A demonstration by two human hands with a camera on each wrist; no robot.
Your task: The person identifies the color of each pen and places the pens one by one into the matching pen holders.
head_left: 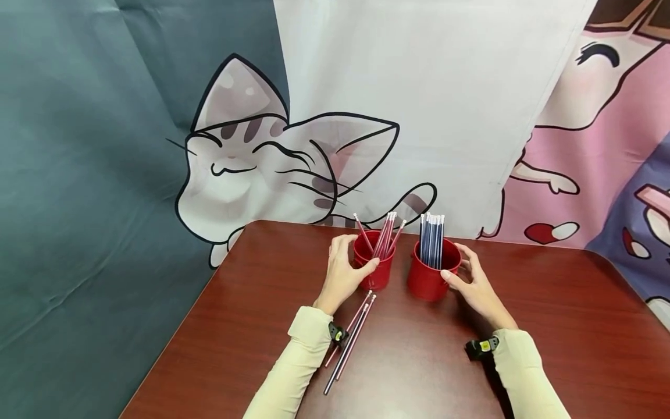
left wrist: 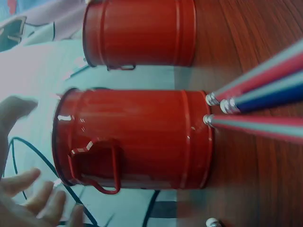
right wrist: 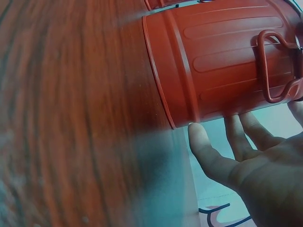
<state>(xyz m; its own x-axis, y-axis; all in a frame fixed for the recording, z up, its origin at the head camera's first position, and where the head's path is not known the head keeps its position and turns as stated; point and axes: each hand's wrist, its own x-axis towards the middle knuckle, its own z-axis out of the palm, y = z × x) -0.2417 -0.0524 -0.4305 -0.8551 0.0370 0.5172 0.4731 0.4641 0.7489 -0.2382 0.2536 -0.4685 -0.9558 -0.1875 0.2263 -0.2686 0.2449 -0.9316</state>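
Two red metal buckets stand upright side by side. In the left bucket (head_left: 377, 278) lean several pink pencils (head_left: 385, 237); the right bucket (head_left: 426, 285) holds a bunch of dark blue pencils (head_left: 431, 241). My left hand (head_left: 342, 273) is around the left bucket's near-left side, thumb and fingers spread. The left wrist view shows a gap between those fingers (left wrist: 40, 198) and the bucket. My right hand (head_left: 478, 294) holds the right bucket from its right side, thumb at the front rim. Its fingers (right wrist: 203, 142) touch the bucket wall in the right wrist view.
On the brown table (head_left: 235, 326), a blue pencil (head_left: 342, 356) and two pink pencils (head_left: 357, 335) lie close together beside my left wrist, eraser ends toward the left bucket. A cartoon-printed cloth (head_left: 419, 75) hangs behind the table's far edge.
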